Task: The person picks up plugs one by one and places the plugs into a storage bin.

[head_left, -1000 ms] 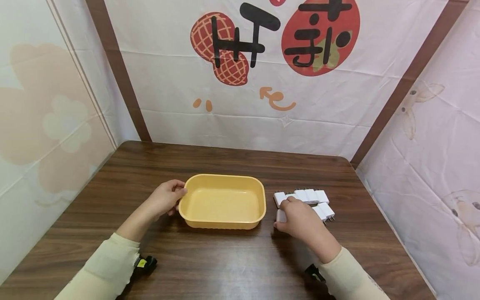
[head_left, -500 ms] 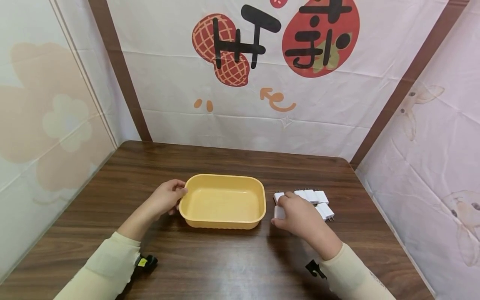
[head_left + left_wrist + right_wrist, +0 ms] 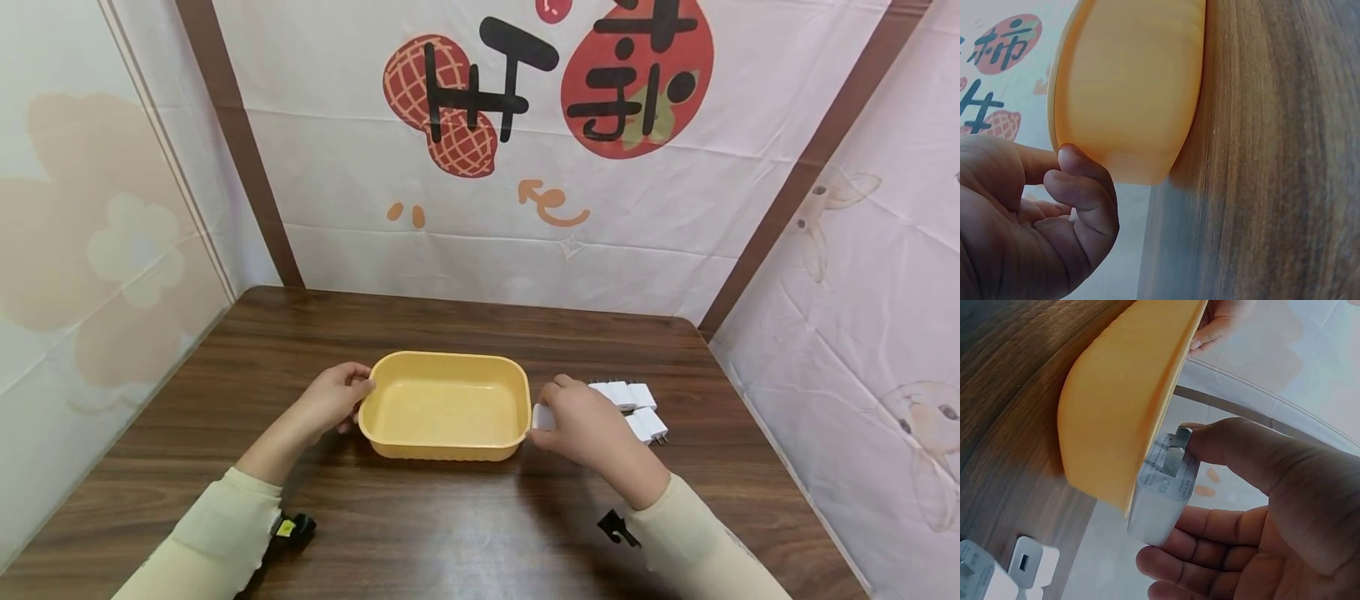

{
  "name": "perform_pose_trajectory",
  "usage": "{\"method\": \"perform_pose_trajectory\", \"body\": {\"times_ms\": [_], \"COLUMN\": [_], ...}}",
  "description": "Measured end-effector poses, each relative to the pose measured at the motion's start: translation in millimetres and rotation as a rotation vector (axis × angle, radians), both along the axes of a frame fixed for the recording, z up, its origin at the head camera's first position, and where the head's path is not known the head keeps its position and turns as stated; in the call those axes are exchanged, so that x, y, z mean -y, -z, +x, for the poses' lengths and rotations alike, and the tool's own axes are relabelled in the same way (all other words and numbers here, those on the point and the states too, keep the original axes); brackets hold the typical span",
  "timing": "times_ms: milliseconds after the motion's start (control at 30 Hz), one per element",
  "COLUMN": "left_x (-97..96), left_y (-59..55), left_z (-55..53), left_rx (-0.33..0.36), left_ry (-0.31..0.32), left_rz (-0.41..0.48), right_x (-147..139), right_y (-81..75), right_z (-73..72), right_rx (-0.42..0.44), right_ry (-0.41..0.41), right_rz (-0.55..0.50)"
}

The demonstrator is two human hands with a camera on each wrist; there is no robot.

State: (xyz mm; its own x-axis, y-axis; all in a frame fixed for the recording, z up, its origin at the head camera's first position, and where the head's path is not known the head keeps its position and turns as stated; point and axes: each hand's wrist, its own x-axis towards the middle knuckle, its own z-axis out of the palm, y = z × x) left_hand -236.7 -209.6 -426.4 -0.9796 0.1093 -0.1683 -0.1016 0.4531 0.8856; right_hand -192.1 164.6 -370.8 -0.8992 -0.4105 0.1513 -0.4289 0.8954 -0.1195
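Observation:
A yellow plastic basin point(image 3: 450, 408) stands on the wooden table. At its left end, my left hand point(image 3: 333, 398) grips the rim; the left wrist view shows curled fingers point(image 3: 1088, 194) against the basin wall. My right hand point(image 3: 592, 421) holds a white charger plug point(image 3: 1163, 487) between thumb and fingers, its metal prongs facing the wrist camera. That charger is close beside the basin's right rim; in the head view it is mostly hidden behind the hand. Several more white chargers point(image 3: 641, 408) lie on the table just right of the right hand, some partly covered by it.
The brown wood-grain table point(image 3: 450, 533) runs back to a white printed cloth wall point(image 3: 337, 250). More cloth hangs along the left and right sides. Black wrist mounts point(image 3: 296, 529) sit under both sleeves.
My right hand has moved left from the charger group to the basin's right rim, carrying a charger. The left hand and the basin stay in place.

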Motion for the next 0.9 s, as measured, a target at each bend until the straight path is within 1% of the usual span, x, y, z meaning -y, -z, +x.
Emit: {"method": "perform_pose_trajectory", "body": {"times_ms": [133, 433, 700, 900], "left_x": [0.5, 1.1, 0.8, 0.6], "left_y": [0.7, -0.3, 0.1, 0.4], "left_z": [0.8, 1.9, 2.9, 2.7], "left_rx": [0.0, 0.006, 0.012, 0.008], "left_ry": [0.005, 0.004, -0.007, -0.008], "left_rz": [0.011, 0.025, 0.022, 0.024], "right_x": [4, 16, 29, 38], "right_y": [-0.5, -5.2, -5.6, -6.6], "right_z": [-2.3, -5.5, -10.0, -11.2], "right_rx": [-0.018, -0.026, 0.019, 0.032], "right_ry": [-0.014, -0.043, -0.032, -0.048], "right_rz": [-0.004, -0.017, -0.014, -0.037]}}
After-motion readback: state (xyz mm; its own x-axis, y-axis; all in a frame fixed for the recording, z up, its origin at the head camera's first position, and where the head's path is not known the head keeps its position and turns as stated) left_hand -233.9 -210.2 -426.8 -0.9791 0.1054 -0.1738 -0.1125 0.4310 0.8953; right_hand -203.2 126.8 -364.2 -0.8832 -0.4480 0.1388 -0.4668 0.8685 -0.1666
